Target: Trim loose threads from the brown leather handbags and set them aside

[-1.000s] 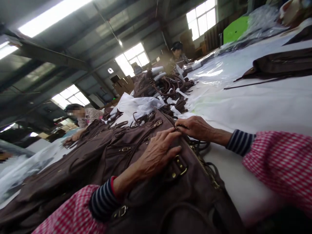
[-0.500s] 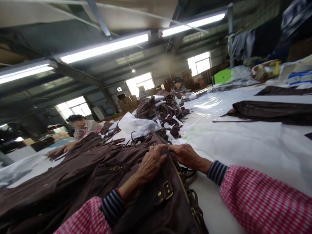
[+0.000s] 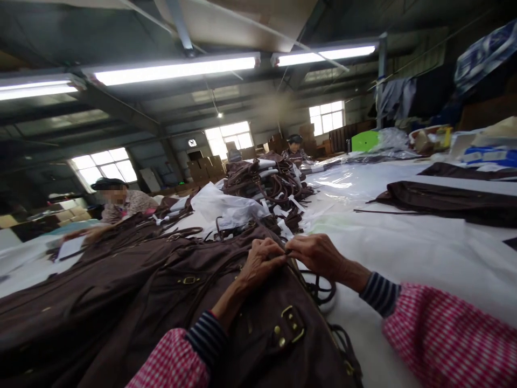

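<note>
A dark brown bag (image 3: 258,323) with brass buckles and a zipper along its right edge lies in front of me, on top of other brown bags. My left hand (image 3: 262,263) rests on its far corner, fingers bent and pinched at the edge. Touching the same corner from the right is my right hand (image 3: 319,257), its fingertips closed on the bag's edge close to the left fingertips. A thin brown strap loops out below the right hand.
Beyond my hands rises a pile of brown bags (image 3: 264,180) with straps and white wrapping. White plastic (image 3: 226,205) lies before it. Brown pieces (image 3: 448,199) lie on the white-covered table (image 3: 388,242) at right. Two people (image 3: 135,203) work farther off, left and centre.
Both hands have shifted slightly right along with the bag's corner, and their fingertips are now closer together. The person at left now has a white sheet near the hands.
</note>
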`<state>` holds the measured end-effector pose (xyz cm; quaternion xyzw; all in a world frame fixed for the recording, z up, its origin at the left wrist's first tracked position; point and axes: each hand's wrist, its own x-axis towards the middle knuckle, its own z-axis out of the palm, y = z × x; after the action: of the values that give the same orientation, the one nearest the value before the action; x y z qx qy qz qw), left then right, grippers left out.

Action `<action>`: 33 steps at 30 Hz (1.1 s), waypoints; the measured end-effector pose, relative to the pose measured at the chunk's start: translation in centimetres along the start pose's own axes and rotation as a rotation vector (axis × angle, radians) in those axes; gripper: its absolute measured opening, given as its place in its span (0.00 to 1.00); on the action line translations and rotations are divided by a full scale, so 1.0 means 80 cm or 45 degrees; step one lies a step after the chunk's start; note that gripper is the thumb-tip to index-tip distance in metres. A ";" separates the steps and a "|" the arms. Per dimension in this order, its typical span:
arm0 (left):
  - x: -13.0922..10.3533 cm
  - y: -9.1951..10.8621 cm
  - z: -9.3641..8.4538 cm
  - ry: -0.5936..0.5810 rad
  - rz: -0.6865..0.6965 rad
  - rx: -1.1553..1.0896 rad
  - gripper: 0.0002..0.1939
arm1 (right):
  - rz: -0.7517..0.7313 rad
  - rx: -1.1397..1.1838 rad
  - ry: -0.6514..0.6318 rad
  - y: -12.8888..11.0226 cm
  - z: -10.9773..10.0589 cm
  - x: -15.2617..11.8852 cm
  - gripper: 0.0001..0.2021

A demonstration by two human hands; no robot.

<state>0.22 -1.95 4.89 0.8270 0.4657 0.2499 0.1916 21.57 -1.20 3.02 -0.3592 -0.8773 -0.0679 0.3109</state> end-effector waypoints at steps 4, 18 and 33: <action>0.005 -0.004 0.000 0.063 -0.020 -0.119 0.11 | 0.110 0.029 0.103 0.004 -0.036 0.010 0.06; 0.009 -0.007 0.004 0.187 0.030 -0.296 0.13 | 0.698 1.419 -0.465 -0.089 -0.104 -0.098 0.15; 0.006 -0.015 0.007 0.193 -0.005 -0.262 0.13 | 0.314 0.877 -0.633 -0.093 -0.154 -0.107 0.09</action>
<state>-0.03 -0.99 3.87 0.7808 0.4525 0.3577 0.2403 27.36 -15.89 8.53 -0.3421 -0.8475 0.3545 0.1976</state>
